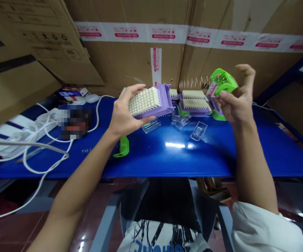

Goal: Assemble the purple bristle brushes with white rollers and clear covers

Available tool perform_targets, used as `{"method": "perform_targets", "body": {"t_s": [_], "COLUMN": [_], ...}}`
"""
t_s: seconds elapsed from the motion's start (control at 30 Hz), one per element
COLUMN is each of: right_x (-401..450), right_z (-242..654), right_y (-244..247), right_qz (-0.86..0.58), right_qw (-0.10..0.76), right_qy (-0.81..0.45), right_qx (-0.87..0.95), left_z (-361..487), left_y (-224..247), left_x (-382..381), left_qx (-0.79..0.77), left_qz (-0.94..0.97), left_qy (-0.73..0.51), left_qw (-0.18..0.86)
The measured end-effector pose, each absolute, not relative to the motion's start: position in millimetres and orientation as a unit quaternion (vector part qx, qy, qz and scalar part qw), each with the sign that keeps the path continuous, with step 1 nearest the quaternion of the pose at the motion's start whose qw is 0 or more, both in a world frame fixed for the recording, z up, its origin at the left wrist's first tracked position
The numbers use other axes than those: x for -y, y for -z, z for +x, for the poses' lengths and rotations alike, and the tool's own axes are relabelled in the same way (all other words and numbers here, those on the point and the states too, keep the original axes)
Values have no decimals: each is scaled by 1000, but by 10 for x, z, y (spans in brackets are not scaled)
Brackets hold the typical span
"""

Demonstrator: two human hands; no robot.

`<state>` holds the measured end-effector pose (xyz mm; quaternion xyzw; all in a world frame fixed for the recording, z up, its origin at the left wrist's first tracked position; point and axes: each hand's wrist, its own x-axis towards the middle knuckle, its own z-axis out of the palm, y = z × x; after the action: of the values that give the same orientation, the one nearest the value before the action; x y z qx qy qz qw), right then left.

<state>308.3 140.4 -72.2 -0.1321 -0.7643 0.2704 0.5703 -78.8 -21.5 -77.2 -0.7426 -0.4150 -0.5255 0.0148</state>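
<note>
My left hand (121, 117) is closed around a purple brush body (165, 100) with rows of cream bristles, holding it tilted above the table. Between the thumb and fingers of my right hand (236, 101) is a green plastic handle piece (224, 81), raised and well apart from the brush. Another green piece (123, 147) lies on the table below my left hand. Behind, several purple brushes stand bristles up, among them a front brush (195, 105). Clear plastic pieces lie in front of them, including a small clear box (199, 131).
The blue table (151, 161) backs onto a cardboard wall (130, 59) with printed tape. At the left lie white cables (46, 171), a power strip (42, 120) and a blurred-out item (76, 122). A white mouse (92, 98) sits at the back left.
</note>
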Motion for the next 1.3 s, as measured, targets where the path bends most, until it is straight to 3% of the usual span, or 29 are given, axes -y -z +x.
{"method": "perform_targets", "body": {"t_s": [0.2, 0.6, 0.9, 1.3], "right_x": [-1293, -913, -724, -660], "right_z": [2946, 2655, 2447, 2356], "right_y": [711, 709, 848, 806], "right_qz": [-115, -95, -123, -139], "right_qw": [584, 457, 435, 439], "right_qy": [-244, -239, -230, -403], "right_qx": [765, 852, 862, 791], "left_z": [-910, -712, -540, -548], "left_y": [928, 918, 912, 884], "left_x": [54, 182, 265, 273], "left_qx": [435, 423, 395, 387], "left_qz": [-738, -763, -777, -776], "left_qy": [515, 485, 481, 495], "left_qw": [-6, 64, 93, 52]}}
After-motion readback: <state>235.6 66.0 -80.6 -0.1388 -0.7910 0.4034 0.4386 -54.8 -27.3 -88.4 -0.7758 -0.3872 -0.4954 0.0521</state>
